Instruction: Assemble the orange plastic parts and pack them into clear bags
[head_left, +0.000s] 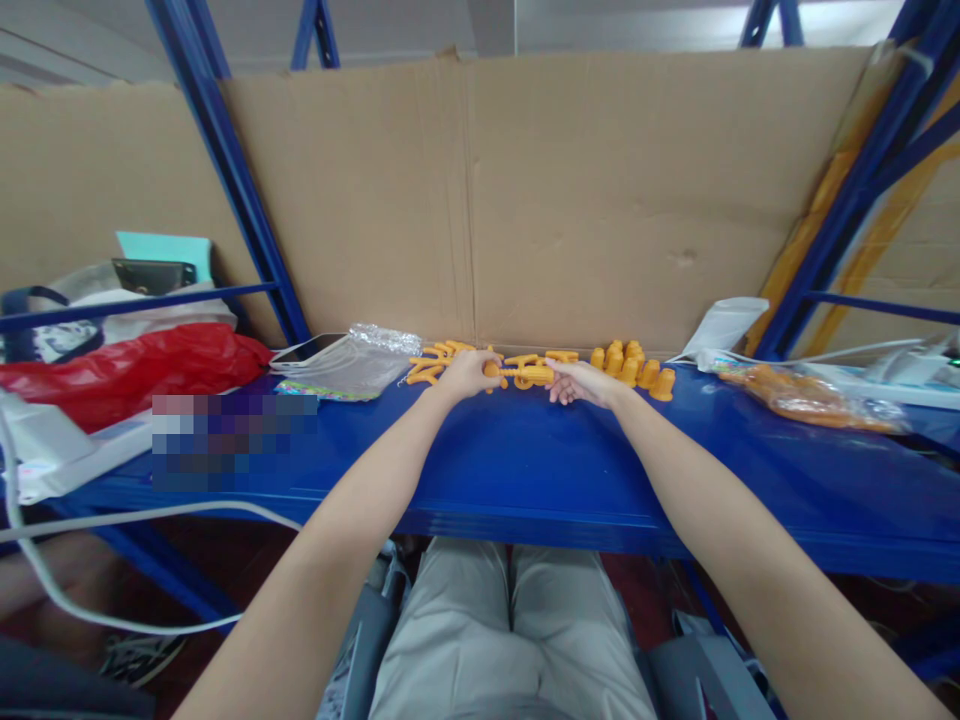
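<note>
Both of my hands meet over the far part of the blue table (525, 470), around one orange plastic part (534, 374) with a thin rod at its left end. My left hand (474, 372) pinches the rod end, with a small rounded orange piece at the fingertips. At the other end, my right hand (577, 383) grips the thicker body between thumb and fingers. Branching orange plastic pieces (426, 370) lie just left of my left hand, and more orange parts (561, 355) lie behind the held one. Several orange cup-shaped pieces (628, 360) stand to the right.
A tall cardboard sheet (600, 200) closes off the back, between blue metal posts (247, 190). On the left lie a clear plastic bag (367, 365), a phone (311, 347) and a red bag (150, 365). A bag of orange parts (802, 395) and white cables are at right.
</note>
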